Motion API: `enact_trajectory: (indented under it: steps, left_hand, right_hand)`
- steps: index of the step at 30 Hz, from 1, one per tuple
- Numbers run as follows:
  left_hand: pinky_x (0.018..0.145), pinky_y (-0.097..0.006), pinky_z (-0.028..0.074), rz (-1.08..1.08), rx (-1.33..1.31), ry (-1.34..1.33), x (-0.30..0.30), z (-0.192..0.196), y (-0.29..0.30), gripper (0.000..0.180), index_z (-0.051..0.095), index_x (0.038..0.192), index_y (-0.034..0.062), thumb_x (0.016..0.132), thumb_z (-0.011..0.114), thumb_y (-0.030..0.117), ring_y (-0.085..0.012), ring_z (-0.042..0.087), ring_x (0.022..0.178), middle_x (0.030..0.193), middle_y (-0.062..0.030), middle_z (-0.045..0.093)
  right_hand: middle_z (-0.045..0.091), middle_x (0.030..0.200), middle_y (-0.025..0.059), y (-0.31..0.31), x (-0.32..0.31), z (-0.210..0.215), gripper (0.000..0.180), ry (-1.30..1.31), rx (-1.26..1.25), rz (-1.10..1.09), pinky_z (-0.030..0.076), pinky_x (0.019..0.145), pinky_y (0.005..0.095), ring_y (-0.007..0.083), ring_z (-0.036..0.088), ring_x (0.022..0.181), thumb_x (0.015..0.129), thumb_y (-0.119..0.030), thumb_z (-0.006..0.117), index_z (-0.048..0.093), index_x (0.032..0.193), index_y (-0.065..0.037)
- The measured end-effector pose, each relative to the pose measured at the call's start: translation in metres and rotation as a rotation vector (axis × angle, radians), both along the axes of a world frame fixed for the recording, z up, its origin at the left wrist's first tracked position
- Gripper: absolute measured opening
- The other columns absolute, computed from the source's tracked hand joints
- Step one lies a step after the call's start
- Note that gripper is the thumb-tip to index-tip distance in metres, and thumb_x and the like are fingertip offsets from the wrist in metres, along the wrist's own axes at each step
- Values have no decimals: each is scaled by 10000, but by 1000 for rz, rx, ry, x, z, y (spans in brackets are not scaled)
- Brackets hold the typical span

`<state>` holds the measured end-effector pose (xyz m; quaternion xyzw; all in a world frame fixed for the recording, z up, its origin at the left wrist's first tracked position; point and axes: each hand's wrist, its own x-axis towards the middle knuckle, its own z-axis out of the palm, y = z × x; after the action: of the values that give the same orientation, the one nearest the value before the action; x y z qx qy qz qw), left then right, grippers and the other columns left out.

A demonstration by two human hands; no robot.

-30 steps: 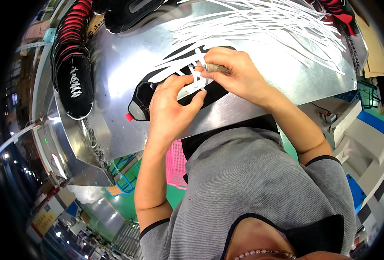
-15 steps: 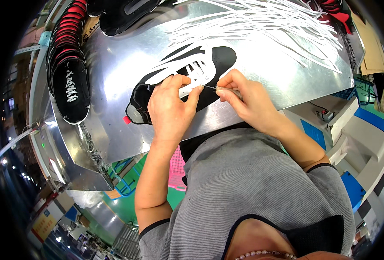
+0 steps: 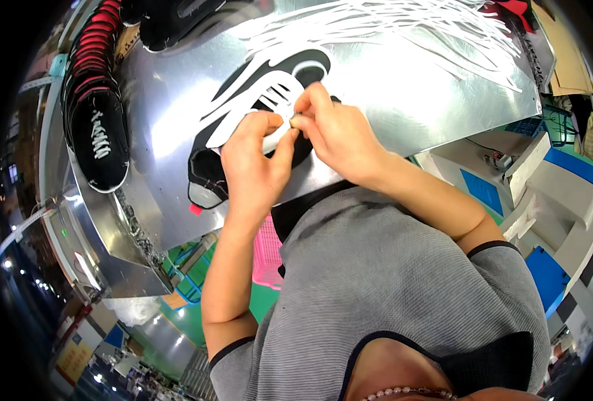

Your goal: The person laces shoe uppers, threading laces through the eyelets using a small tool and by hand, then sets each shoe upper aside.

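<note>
A black shoe upper (image 3: 270,63) with white bands lies slantwise on the metal table, its toe pointing to the far right. White laces (image 3: 276,95) cross the opening in its middle. My left hand (image 3: 251,164) is closed on the near white edge of the upper, thumb and forefinger pinching it. Right beside those fingertips, my right hand (image 3: 342,137) is pinched at the same edge. Whatever sits between its fingertips is too small and covered to make out. Part of the upper's near side is hidden under both hands.
Loose white laces (image 3: 383,27) spread over the far side of the metal table (image 3: 166,207). A long row of black and red uppers (image 3: 99,144) stands along the left edge. More black shoe parts (image 3: 176,23) lie at the far left. A pink basket (image 3: 266,257) is below the table.
My right hand has moved left, up against my left fingertips. The thin metal tool seen in its pinch earlier is now hidden. The upper has turned slightly, its toe swinging away and leftward.
</note>
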<state>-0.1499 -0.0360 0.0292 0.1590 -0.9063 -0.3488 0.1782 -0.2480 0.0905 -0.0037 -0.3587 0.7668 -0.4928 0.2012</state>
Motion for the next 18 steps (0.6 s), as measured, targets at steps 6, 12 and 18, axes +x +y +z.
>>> enact_trajectory:
  steps: [6, 12, 18]
  left_hand:
    - [624, -370, 470, -108, -346, 44, 8, 6, 1, 158, 630, 843, 40, 737, 747, 45, -284, 597, 715, 771, -91, 588]
    - [583, -364, 428, -72, -487, 157, 30, 2, 7, 167, 643, 833, 46, 714, 750, -2, -267, 542, 667, 716, -76, 534]
    - [586, -347, 426, -137, -618, 202, 33, 4, 15, 146, 663, 856, 50, 725, 725, 30, -236, 565, 673, 724, -56, 550]
  right_hand:
    - [683, 869, 187, 25, -2, 19, 230, 167, 161, 146, 513, 631, 441, 390, 664, 768, 942, -131, 604, 445, 1080, -38]
    - [675, 841, 77, 72, -44, 68, 196, 156, -92, -40, 515, 610, 244, 124, 678, 751, 888, -15, 630, 613, 1083, -29]
    - [681, 803, 104, 7, -20, 54, 194, 541, 38, 478, 498, 577, 350, 280, 659, 696, 842, -67, 631, 613, 1034, -53]
